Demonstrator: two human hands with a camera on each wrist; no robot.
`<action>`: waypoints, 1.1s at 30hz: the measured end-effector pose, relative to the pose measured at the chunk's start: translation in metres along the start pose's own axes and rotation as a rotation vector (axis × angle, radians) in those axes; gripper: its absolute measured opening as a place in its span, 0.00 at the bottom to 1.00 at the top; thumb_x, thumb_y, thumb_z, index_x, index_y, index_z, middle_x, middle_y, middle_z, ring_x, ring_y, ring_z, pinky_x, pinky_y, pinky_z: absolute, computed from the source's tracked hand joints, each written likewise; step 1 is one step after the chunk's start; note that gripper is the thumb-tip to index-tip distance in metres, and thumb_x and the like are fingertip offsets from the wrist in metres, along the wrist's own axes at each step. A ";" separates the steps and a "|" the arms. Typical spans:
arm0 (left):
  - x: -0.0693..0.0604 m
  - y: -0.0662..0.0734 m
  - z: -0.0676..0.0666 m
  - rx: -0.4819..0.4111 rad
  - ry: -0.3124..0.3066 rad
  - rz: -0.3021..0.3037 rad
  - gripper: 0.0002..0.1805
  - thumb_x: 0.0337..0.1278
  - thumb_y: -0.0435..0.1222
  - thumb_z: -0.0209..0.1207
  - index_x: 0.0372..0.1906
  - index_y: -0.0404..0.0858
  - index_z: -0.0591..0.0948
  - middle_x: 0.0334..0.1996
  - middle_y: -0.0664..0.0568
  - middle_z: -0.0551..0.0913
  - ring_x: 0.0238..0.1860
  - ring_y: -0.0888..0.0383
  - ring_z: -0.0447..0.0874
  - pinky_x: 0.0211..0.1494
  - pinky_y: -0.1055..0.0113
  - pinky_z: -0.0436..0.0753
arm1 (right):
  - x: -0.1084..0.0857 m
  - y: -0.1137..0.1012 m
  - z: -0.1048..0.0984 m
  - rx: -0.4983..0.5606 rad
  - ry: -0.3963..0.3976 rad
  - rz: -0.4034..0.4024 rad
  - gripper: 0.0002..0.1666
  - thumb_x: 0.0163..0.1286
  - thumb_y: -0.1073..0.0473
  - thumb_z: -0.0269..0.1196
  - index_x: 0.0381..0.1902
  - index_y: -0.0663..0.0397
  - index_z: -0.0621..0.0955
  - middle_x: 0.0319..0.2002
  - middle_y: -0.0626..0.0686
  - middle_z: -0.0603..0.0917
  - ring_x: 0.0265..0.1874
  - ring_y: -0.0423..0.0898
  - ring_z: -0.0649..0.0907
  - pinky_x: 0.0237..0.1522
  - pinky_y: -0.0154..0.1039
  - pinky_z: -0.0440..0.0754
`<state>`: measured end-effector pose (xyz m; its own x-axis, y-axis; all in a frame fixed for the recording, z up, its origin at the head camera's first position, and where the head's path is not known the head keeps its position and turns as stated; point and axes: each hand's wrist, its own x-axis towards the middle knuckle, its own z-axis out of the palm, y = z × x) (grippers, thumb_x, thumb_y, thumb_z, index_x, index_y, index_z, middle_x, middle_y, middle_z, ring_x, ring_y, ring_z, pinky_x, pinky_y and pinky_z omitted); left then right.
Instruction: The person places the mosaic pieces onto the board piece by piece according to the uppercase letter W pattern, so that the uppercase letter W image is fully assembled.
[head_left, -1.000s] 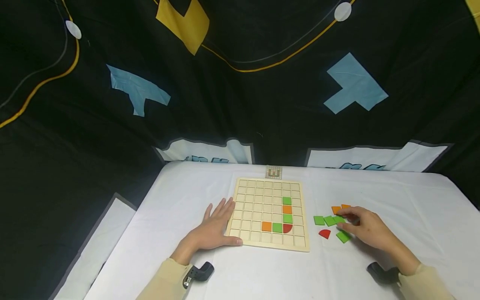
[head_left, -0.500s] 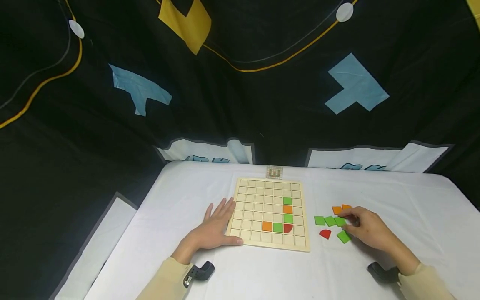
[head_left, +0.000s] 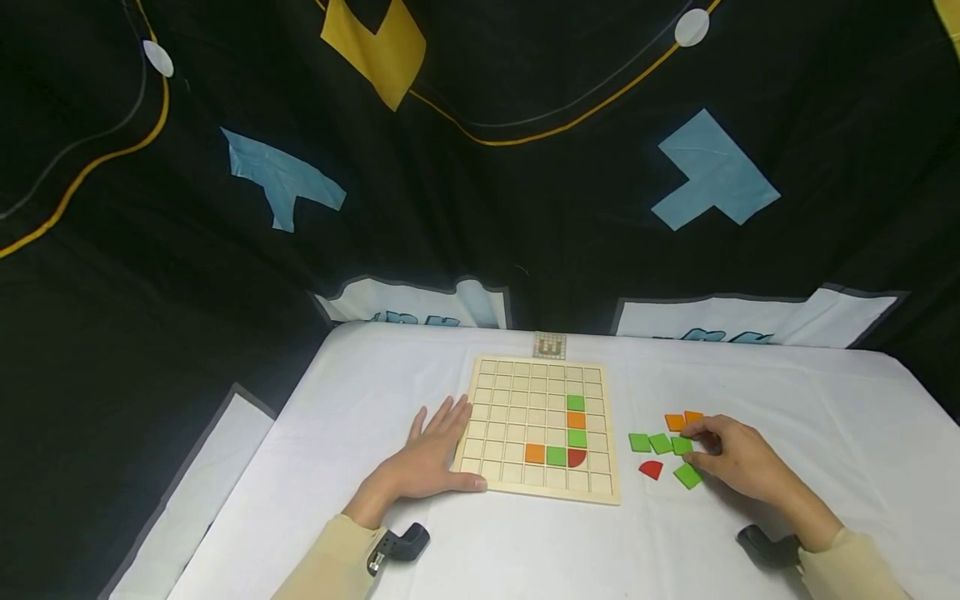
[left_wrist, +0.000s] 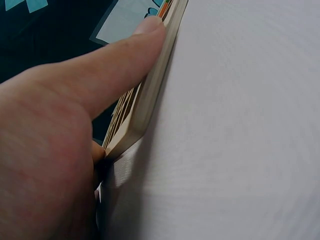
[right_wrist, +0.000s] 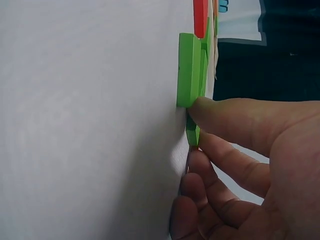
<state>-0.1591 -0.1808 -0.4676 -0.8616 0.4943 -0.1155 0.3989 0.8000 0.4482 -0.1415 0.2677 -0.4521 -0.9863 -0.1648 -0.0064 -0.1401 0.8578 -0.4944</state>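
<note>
Well — left hand (head_left: 426, 463) on board (head_left: 517, 414), right (head_left: 738, 457) pinching tile (head_left: 680, 447)

A black backdrop (head_left: 480, 208) fills the upper frame. On it are a notched yellow shape (head_left: 393, 71) at top centre-left, a blue shape (head_left: 281, 173) at upper left, another blue figure (head_left: 716, 171) at upper right, and a curved yellow line (head_left: 510, 142) with a white disc (head_left: 692, 27). A white cloth (head_left: 795, 400) covers the table across the lower frame.
</note>
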 end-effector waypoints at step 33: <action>0.000 0.000 -0.001 -0.002 -0.005 0.004 0.67 0.49 0.69 0.63 0.81 0.35 0.45 0.81 0.45 0.41 0.81 0.47 0.31 0.76 0.41 0.28 | -0.003 -0.020 -0.003 0.042 0.113 -0.082 0.19 0.60 0.61 0.73 0.49 0.60 0.86 0.40 0.50 0.85 0.36 0.45 0.79 0.34 0.38 0.79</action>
<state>-0.1590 -0.1809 -0.4670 -0.8581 0.4996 -0.1182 0.4020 0.7971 0.4506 -0.1357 0.2521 -0.4399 -0.9755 -0.1760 0.1319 -0.2193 0.8220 -0.5256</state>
